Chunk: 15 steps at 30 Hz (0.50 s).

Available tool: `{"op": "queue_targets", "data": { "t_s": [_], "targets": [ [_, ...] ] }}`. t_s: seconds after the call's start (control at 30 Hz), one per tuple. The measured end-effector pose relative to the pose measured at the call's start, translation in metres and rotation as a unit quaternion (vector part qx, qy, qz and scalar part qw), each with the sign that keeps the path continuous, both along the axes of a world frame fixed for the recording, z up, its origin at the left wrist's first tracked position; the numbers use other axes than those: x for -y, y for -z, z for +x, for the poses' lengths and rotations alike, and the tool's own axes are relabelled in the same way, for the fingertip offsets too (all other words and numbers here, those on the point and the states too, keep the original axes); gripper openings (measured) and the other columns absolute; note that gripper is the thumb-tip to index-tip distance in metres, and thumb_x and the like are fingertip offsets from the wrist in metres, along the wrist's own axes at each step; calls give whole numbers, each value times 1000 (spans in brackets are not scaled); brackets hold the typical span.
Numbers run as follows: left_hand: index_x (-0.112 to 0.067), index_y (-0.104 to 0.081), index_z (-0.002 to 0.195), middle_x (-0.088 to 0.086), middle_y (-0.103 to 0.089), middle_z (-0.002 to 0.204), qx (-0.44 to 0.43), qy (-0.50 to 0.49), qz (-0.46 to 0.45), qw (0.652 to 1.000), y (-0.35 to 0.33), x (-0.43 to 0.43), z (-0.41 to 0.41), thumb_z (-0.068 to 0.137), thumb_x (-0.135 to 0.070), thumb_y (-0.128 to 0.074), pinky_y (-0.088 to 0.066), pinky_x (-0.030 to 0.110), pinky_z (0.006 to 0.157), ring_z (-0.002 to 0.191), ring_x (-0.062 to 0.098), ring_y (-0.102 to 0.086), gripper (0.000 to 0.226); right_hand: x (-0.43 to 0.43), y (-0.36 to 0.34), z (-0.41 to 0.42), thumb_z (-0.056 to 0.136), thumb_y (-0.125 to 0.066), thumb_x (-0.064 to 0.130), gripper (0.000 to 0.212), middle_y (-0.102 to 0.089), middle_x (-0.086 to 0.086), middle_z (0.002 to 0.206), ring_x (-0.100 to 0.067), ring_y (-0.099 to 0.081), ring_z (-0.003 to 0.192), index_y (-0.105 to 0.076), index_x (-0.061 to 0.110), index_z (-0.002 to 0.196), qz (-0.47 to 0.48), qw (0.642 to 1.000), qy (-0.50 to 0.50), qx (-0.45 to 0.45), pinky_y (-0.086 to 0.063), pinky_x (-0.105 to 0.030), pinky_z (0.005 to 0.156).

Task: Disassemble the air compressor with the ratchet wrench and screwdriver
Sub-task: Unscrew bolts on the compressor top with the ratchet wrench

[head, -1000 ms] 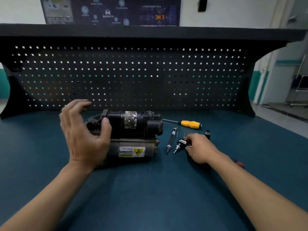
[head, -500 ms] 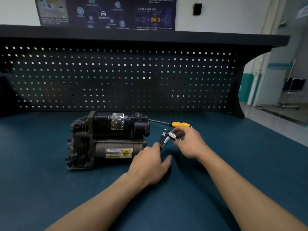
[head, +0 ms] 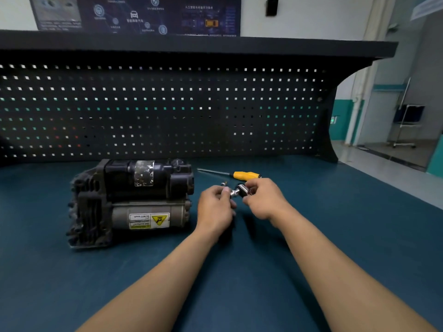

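Both forearms come in from the bottom edge and meet mid-bench, just right of the air compressor [head: 129, 202]. The right hand [head: 263, 200] has its fingers curled round the ratchet wrench [head: 241, 190] — only the shiny head and drive stub stick out toward the left, the handle is hidden in the palm. The left hand [head: 215, 207] is curled too, thumb pressed up at the drive stub, gripping a slim metal piece [head: 224, 183] whose tip pokes out above the knuckles (the rest is covered, can't tell what it is). Both hands are raised a little off the bench.

Count: two hands, one compressor, one ratchet, one screwdriver [head: 245, 175], one metal piece. The compressor lies on its side left of centre, finned end to the left, yellow warning label [head: 148, 220] facing the camera upside down. The screwdriver, yellow handle, lies flat just behind the hands, shaft pointing at the compressor — not touching it.

The surface is a dark teal bench mat [head: 335, 224], backed by a black pegboard [head: 167, 111] under a black shelf [head: 191, 44]. There is a dark poster [head: 143, 15] on the wall above and, off right, an open floor with a metal trolley [head: 407, 125].
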<state>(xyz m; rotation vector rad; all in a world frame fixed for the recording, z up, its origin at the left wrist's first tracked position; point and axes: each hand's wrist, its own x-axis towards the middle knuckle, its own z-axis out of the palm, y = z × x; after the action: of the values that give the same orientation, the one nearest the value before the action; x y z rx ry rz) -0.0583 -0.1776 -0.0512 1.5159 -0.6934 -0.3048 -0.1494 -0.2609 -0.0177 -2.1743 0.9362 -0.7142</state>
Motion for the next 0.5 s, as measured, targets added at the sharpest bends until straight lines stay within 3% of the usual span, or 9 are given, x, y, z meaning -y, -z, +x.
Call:
{"op": "queue_targets", "data": {
  "t_s": [0.03,0.13,0.2,0.27,0.37,0.5],
  "targets": [
    [-11,-65,89,-2,-62,59,10,-13,3,1000,1,3,2,103,-21,-49,-43,23,45,42,8,-53,23,2,1,0,89,-64,5,24,-65,-4,97,-27,-63,89,-70,20,107,1,1000,17,-2,-53,-35,75],
    [-13,-67,87,-4,-62,60,68,-67,4,995,0,3,6,102,-22,-52,-47,29,58,56,15,-58,23,12,3,-3,88,-58,4,31,-60,8,89,-16,-58,73,-64,35,92,-18,997,73,-5,-46,-26,57],
    [-19,-64,86,-7,-63,68,140,-105,24,984,-6,2,10,101,-24,-52,-42,29,64,68,16,-58,20,18,2,-6,89,-57,5,27,-56,4,89,-16,-55,70,-62,32,91,-22,994,106,-7,-44,-27,57],
    [-23,-57,91,-4,-64,83,219,-110,107,964,-13,2,12,100,-26,-50,-37,28,69,77,17,-53,11,18,1,-7,90,-58,8,21,-59,0,98,-23,-59,78,-63,23,104,-22,991,127,-22,-49,-30,64],
    [-17,-56,101,4,-58,102,274,-55,286,917,-25,15,8,97,-24,-48,-44,34,74,90,26,-56,11,11,3,-6,91,-60,13,24,-63,1,109,-25,-63,93,-61,24,112,-46,989,134,-48,-51,-33,71],
    [-14,-59,109,9,-57,111,308,-25,343,887,-30,34,-6,91,-14,-52,-49,40,78,93,29,-55,20,10,4,-8,93,-61,20,22,-56,-2,114,-29,-60,98,-57,21,115,-102,982,146,-65,-42,-35,70]
  ]
}}
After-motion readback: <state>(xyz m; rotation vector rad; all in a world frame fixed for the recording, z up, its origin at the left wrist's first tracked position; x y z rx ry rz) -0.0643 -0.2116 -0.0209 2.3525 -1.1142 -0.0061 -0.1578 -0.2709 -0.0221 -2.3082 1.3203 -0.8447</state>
